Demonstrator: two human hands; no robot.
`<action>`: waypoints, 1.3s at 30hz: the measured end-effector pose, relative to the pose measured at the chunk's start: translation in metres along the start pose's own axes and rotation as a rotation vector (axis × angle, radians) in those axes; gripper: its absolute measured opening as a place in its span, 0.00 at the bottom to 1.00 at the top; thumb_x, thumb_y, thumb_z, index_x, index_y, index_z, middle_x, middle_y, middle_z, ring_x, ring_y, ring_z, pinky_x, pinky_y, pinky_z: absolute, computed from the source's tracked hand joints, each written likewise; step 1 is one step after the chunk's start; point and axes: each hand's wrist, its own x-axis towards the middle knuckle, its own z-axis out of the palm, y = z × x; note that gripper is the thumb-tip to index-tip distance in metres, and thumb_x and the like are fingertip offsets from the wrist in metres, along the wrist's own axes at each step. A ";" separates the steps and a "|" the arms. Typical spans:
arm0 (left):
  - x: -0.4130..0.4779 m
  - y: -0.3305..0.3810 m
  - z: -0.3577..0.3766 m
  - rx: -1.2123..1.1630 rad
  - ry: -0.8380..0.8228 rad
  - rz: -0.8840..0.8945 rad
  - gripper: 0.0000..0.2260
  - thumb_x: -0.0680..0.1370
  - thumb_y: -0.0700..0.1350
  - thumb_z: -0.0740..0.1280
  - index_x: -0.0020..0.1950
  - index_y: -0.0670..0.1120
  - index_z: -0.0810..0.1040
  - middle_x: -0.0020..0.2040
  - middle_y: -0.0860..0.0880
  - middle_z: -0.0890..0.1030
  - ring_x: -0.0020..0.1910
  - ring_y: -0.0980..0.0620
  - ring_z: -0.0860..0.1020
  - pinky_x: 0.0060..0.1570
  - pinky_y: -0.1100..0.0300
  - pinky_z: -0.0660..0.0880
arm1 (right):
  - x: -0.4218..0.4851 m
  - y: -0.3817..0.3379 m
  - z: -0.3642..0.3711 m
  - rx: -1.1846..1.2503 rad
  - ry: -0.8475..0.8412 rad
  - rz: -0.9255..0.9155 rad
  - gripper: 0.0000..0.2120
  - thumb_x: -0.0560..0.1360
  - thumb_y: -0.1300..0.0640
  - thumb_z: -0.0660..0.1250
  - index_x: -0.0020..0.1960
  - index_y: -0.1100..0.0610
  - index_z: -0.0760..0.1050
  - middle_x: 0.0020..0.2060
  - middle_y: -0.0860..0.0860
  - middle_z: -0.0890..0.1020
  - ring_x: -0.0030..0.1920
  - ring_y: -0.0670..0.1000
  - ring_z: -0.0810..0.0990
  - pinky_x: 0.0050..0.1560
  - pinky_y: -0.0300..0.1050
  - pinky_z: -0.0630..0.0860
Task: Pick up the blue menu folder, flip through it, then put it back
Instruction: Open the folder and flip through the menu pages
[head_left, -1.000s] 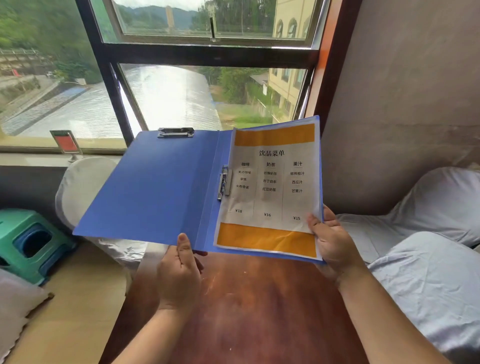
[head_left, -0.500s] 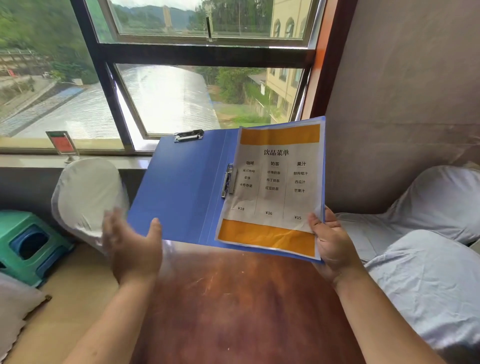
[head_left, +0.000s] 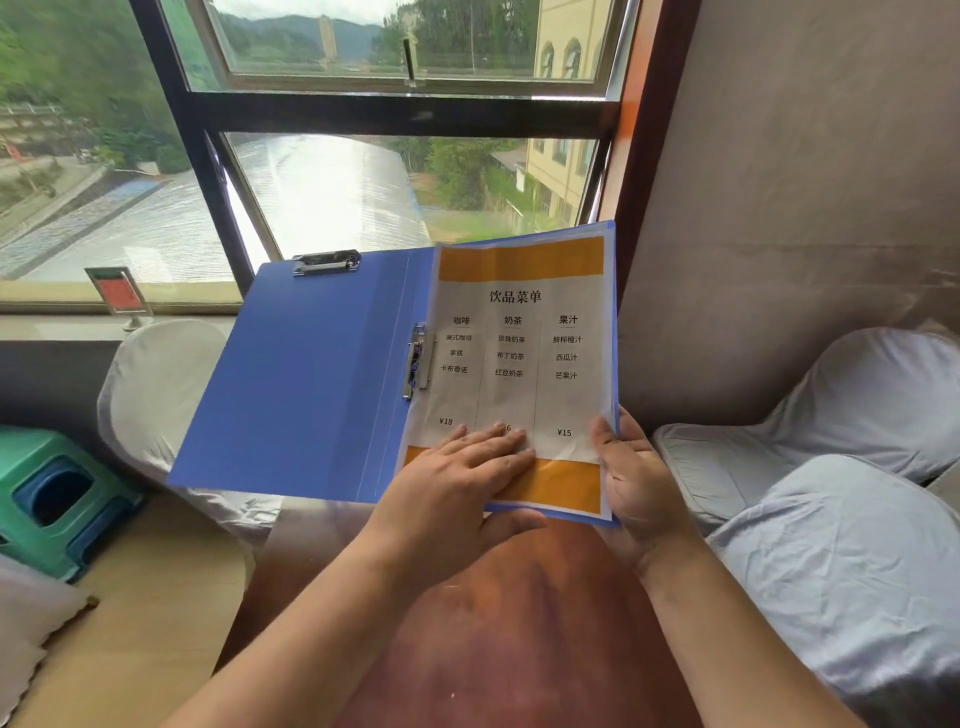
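The blue menu folder (head_left: 311, 384) is held open in the air above the brown table (head_left: 519, 639). Its right half carries a white and orange menu sheet (head_left: 524, 364) under a metal clip at the spine. My right hand (head_left: 636, 478) grips the folder's lower right corner, thumb on the page. My left hand (head_left: 457, 478) lies on the sheet's lower edge with fingers flat on top and the thumb below the folder's bottom edge. The left cover hangs free with a second clip at its top.
Chairs in white covers stand behind the folder (head_left: 156, 389) and at the right (head_left: 857, 545). A green stool (head_left: 52, 499) sits on the floor at left. A small red sign (head_left: 120, 296) stands on the window sill.
My left hand let go of the folder's bottom edge, swung out to the left, then came back onto the lower part of the menu sheet. The left cover tilted up slightly.
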 end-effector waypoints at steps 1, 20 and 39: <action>-0.001 0.000 0.001 0.001 0.010 0.003 0.33 0.79 0.71 0.60 0.74 0.51 0.77 0.76 0.53 0.75 0.78 0.54 0.69 0.78 0.50 0.65 | -0.001 -0.001 0.000 -0.001 -0.008 -0.001 0.15 0.88 0.56 0.61 0.69 0.56 0.82 0.64 0.61 0.87 0.63 0.62 0.87 0.57 0.55 0.86; -0.001 -0.003 -0.015 0.201 0.251 0.251 0.12 0.78 0.54 0.74 0.54 0.47 0.88 0.52 0.51 0.89 0.47 0.48 0.88 0.37 0.52 0.85 | -0.001 -0.011 0.005 -0.100 0.073 -0.018 0.15 0.83 0.49 0.65 0.56 0.49 0.90 0.58 0.56 0.91 0.55 0.52 0.90 0.47 0.43 0.87; -0.004 -0.008 -0.019 0.182 0.140 0.173 0.17 0.80 0.61 0.69 0.58 0.50 0.88 0.61 0.52 0.87 0.54 0.49 0.86 0.46 0.53 0.85 | -0.002 -0.023 -0.003 -0.182 0.077 0.004 0.14 0.82 0.47 0.64 0.60 0.48 0.86 0.51 0.48 0.92 0.51 0.47 0.91 0.42 0.40 0.87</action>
